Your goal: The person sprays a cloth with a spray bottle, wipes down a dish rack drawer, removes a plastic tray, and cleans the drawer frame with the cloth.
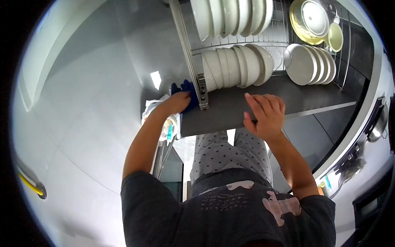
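Observation:
My left hand [179, 102] is closed on a dark blue cloth [190, 96] at the left end of the grey shelf board [230, 108], beside a metal rail with a bracket [201, 92]. Part of the cloth is hidden behind the hand and the rail. Over the front edge of the board hovers my right hand [266, 117], its thumb apart from its bent fingers and nothing in it. Behind the hands, a row of white bowls [238, 66] leans in a wire dish rack [279, 43].
Small white plates [304, 66] stand at the rack's right, below a yellow dish [296, 24] and a pale cup [335, 37]. More white dishes [230, 16] fill the back. A white plastic bag [150, 108] lies under my left forearm. A yellow pipe [31, 185] meets the wall at far left.

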A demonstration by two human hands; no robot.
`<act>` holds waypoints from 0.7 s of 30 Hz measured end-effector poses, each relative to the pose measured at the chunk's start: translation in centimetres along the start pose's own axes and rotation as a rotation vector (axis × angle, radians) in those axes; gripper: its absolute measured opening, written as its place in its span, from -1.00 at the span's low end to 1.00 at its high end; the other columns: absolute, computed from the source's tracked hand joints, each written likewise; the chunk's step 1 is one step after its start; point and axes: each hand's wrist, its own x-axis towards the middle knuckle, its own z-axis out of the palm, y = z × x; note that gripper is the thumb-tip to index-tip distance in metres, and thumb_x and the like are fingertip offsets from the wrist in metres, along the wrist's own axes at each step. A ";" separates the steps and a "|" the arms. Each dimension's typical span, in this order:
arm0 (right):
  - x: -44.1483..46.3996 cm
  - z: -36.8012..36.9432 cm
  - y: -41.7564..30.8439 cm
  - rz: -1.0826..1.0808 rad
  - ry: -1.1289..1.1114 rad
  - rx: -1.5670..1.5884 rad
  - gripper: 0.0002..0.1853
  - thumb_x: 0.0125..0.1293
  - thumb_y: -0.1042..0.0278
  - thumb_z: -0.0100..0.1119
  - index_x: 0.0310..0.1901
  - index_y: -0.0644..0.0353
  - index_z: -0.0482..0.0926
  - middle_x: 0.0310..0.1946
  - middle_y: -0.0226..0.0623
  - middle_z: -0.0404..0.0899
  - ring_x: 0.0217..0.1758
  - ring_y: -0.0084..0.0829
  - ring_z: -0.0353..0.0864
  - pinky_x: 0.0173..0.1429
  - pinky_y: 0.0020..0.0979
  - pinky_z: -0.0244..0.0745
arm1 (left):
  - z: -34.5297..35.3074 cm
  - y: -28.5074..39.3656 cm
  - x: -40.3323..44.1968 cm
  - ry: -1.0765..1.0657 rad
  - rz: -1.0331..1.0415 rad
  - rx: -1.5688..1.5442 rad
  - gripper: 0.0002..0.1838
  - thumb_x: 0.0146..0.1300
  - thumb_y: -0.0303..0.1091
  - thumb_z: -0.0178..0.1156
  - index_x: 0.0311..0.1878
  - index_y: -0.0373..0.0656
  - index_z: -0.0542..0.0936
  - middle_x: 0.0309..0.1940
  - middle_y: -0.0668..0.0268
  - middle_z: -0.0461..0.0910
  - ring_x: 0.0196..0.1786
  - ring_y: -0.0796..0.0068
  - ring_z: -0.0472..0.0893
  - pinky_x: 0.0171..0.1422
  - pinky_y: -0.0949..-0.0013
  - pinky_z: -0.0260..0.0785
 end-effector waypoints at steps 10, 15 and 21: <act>-7.3 -3.9 -1.1 0.059 0.016 0.513 -0.60 0.00 0.38 0.24 -0.04 0.13 0.56 -0.29 -0.29 0.53 -0.23 -0.26 0.48 -0.09 -0.21 0.38 | -3.5 12.2 -16.9 0.253 0.017 -0.760 -0.71 0.32 -0.48 -0.13 0.01 -0.34 0.50 -0.29 0.35 0.59 -0.20 0.53 0.53 -0.08 0.48 0.35; -15.4 -0.9 2.0 0.448 -0.130 0.609 -0.71 0.03 0.44 0.21 -0.15 0.23 0.57 -0.30 -0.14 0.57 -0.21 -0.18 0.55 -0.10 -0.20 0.42 | -1.2 17.8 -9.9 0.376 0.132 -0.103 -0.63 0.37 -0.32 -0.14 0.11 -0.37 0.39 -0.09 -0.01 0.55 -0.03 0.03 0.53 0.12 0.19 0.34; -19.2 5.3 6.5 1.192 -0.511 1.009 -0.68 0.31 0.19 0.03 -0.08 0.27 0.53 -0.19 -0.10 0.57 -0.03 -0.18 0.55 0.00 -0.20 0.43 | 2.4 19.3 0.1 -0.089 0.042 0.077 -0.43 0.45 -0.07 -0.31 0.27 -0.36 0.28 0.18 -0.18 0.36 0.24 -0.11 0.36 0.35 0.16 0.16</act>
